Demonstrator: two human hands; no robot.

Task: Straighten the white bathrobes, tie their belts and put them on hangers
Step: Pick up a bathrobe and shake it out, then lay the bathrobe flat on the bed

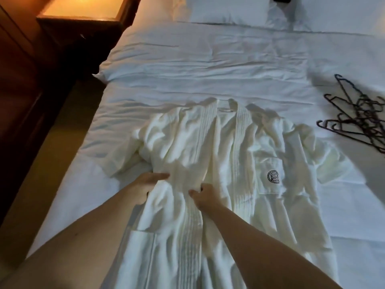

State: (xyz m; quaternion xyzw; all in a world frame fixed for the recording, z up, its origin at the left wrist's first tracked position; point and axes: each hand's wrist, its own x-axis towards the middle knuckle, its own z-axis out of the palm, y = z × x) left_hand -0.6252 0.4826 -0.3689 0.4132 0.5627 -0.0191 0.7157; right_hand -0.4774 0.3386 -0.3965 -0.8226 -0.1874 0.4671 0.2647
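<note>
A: Foreground. Where do the hands sit on the garment?

B: Both are at the waist of the white bathrobe (218, 163), which lies face up on the bed (187, 65). The left hand (145, 184) has its fingers curled round the left front panel, thumb lying along the top of the fold. The right hand (203, 196) pinches the ribbed front band near the centre line, fingers bunched tight on the cloth.

A: Stage of the work?

B: Early, I judge. The robe is spread out but creased; the left sleeve is rumpled under the body, the fronts are not closed, and I cannot make out a tied belt. No hanger is in it. Straightening is under way; tying and hanging remain.

A: Materials?

B: Soft, thick towelling with a long stitched shawl collar and a patch pocket bearing a dark round logo (273, 176).

A: Middle and far ground?

B: To the right, well apart from the robe, a tangled heap of thin dark hangers (358, 122). The sheet is smooth cotton with shallow folds. Beyond lie white pillows (229, 11), and to the left a dark wooden nightstand (83, 21) under warm lamplight.
</note>
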